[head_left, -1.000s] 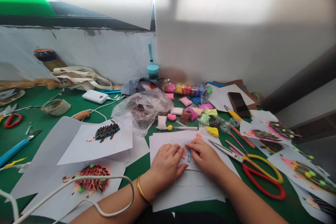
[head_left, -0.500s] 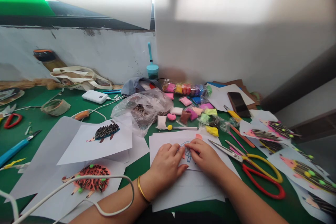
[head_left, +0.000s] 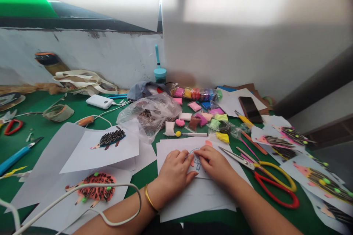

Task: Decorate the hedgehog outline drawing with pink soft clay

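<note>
Both my hands rest on a stack of white paper (head_left: 198,198) at the front of the table. On the top sheet is a small blue outline drawing (head_left: 196,160), partly hidden by my fingers. My left hand (head_left: 173,175) lies on the sheet just left of the drawing, holding nothing that I can see. My right hand (head_left: 213,163) presses its fingertips on the drawing's right side, and whether they pinch anything is hidden. Small pink clay bits (head_left: 209,143) show just above those fingers. A gold bangle (head_left: 149,199) circles my left wrist.
Large yellow-and-red scissors (head_left: 264,176) lie right of my right hand. Seed-covered hedgehog pictures (head_left: 110,139) lie on both sides, with coloured clay packets (head_left: 195,94), a plastic bag of seeds (head_left: 149,117), a phone (head_left: 250,109) and a white cable (head_left: 82,200) around.
</note>
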`<state>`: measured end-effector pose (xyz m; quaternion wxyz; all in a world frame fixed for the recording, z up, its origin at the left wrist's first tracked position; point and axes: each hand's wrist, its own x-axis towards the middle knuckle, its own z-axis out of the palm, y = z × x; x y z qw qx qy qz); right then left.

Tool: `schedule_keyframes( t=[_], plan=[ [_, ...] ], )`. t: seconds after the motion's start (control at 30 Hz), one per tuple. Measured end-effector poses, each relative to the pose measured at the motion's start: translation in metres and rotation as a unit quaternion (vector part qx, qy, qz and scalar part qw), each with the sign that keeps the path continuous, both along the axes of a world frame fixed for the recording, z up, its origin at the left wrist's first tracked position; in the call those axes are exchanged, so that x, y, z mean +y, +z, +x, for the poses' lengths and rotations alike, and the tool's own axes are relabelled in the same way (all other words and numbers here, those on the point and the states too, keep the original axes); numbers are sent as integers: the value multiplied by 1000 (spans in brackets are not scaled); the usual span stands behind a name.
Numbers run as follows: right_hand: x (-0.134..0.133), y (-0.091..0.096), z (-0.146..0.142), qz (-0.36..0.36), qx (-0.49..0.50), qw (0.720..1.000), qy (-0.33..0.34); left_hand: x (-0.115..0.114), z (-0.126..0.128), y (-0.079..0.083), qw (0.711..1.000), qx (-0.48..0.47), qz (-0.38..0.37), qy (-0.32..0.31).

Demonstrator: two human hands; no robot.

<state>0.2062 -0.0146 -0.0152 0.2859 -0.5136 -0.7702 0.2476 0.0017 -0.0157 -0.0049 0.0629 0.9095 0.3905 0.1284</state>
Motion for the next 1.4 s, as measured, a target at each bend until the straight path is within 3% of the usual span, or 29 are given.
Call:
schedule_keyframes(
  t=[0.43, 1.4],
  plan=[
    [0, 0, -1, -3, -6, 1000, 0, 1, -2, -4, 999, -45, 0, -1],
    [-1, -1, -1, -1, -23, 1000, 2, -2, 5, -5, 1000, 4, 16, 20]
  ],
)
